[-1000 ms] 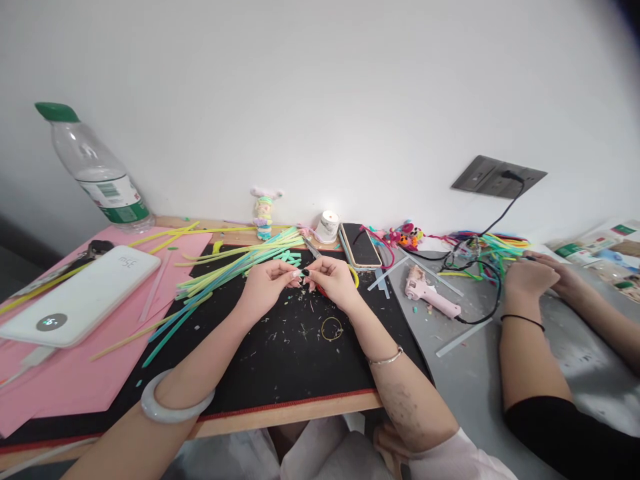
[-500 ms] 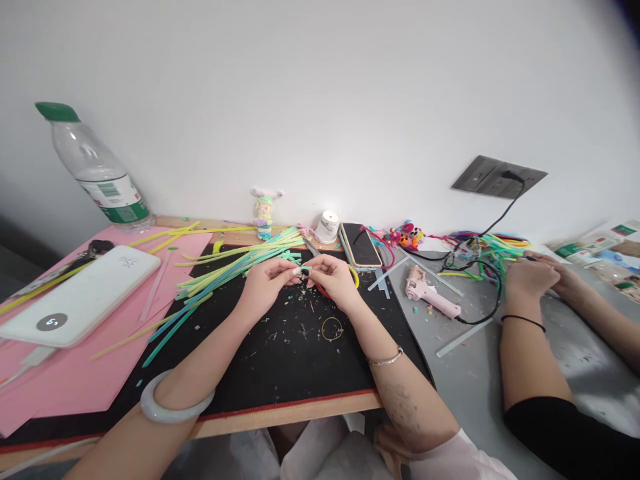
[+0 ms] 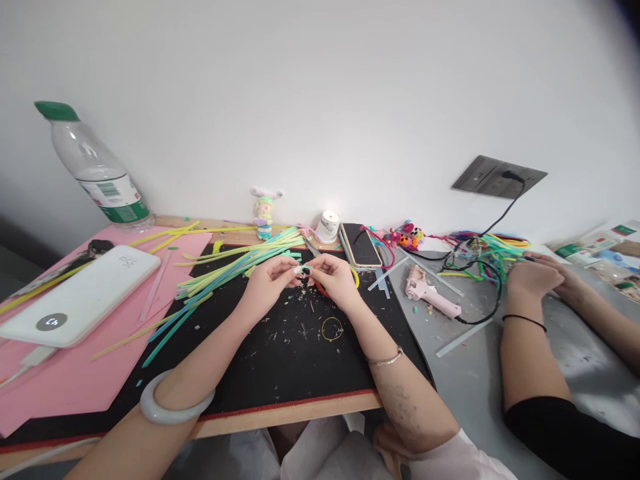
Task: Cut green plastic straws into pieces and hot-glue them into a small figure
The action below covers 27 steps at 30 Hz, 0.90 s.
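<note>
My left hand [image 3: 270, 280] and my right hand [image 3: 334, 279] meet above the black mat [image 3: 280, 370], fingertips almost touching. Both pinch a short mint-green piece of pipe cleaner [image 3: 303, 268], mostly covered by the fingers. Behind my right hand lie scissors [image 3: 312, 247]; parts of their red and yellow handles show around the hand. Left of my left hand spreads a loose bundle of yellow, green and blue pipe cleaners [image 3: 205, 283]. A thin yellowish ring [image 3: 332, 329] and scattered fluff lie on the mat below my hands.
Along the wall stand a small doll [image 3: 263, 217], an upturned paper cup [image 3: 328, 227] and a phone [image 3: 362, 245]. Left are a power bank [image 3: 95, 293] on pink sheets [image 3: 95, 380] and a bottle [image 3: 100, 173]. Right lie a glue gun [image 3: 431, 293] and a co-worker's hands [image 3: 535, 280].
My fingertips have shifted slightly around the green piece, and less of it sticks out between them. The co-worker's hand has moved a little to the right.
</note>
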### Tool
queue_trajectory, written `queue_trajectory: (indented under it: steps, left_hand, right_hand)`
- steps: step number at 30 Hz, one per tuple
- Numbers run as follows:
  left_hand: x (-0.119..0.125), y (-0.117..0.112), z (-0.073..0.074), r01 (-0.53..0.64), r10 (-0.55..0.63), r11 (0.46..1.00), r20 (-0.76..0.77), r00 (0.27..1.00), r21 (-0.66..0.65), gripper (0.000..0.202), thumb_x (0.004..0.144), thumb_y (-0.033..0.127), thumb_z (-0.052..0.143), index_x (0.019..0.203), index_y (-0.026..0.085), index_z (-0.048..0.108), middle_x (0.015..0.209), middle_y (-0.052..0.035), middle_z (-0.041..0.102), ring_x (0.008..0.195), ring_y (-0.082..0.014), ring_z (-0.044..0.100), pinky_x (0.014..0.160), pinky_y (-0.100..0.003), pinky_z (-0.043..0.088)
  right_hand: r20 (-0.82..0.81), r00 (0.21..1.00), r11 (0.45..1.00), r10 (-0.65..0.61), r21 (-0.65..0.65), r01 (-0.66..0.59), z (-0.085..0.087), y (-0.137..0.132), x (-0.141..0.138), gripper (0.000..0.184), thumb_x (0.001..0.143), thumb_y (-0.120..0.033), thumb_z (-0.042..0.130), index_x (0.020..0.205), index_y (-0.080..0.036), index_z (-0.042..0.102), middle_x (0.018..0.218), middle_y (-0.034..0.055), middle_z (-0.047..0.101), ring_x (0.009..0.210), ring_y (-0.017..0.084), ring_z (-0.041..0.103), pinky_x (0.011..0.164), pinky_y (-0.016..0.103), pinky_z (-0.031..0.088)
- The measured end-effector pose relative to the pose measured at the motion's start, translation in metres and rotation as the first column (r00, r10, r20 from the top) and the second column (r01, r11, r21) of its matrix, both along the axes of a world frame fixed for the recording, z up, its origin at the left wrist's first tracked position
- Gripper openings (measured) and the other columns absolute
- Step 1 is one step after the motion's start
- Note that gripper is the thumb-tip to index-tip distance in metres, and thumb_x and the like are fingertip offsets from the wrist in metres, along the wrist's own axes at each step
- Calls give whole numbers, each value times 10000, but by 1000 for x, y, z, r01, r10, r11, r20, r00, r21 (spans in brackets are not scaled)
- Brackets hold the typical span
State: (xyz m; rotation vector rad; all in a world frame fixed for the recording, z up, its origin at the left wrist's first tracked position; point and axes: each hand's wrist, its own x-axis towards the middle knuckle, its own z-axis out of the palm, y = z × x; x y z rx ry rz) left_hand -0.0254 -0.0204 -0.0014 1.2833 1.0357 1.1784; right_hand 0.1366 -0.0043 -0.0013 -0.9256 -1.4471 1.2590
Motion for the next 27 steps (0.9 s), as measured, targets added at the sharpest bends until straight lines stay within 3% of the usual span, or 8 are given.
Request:
queue_trajectory:
  steps: [9,20,27]
  left_hand:
    - [-1,-1,2,-30,31,999,-18,999,23,261,689,395,677,780,157,619,700,-27,662,670,-170,649,704,-327,535]
    - [-1,-3,2,-32,35,999,-77,996,40,221,671,357,688,712,145,638,659,-27,669,630,-156,633,686,-311,526]
    - [1,-2,3,5,-5,1000,40,999,-8,252,698,343,681,845,150,611,744,-18,657,661,-141,639,695,-293,527]
  right_hand:
    - [-57,998,998,20,-66,-24,0,-1,0,208,668,-283,710,833,-171,651,660,0,649,550,109,587,571,247,497]
    - [-20,999,1000,27,-6,-27,-2,0,2,188,666,-302,722,666,-147,615,550,-9,613,477,96,555,488,217,443]
    - [-99,995,1000,15,-15,-17,-1,0,1,162,659,-285,719,716,-152,645,616,-5,639,521,96,573,537,231,479]
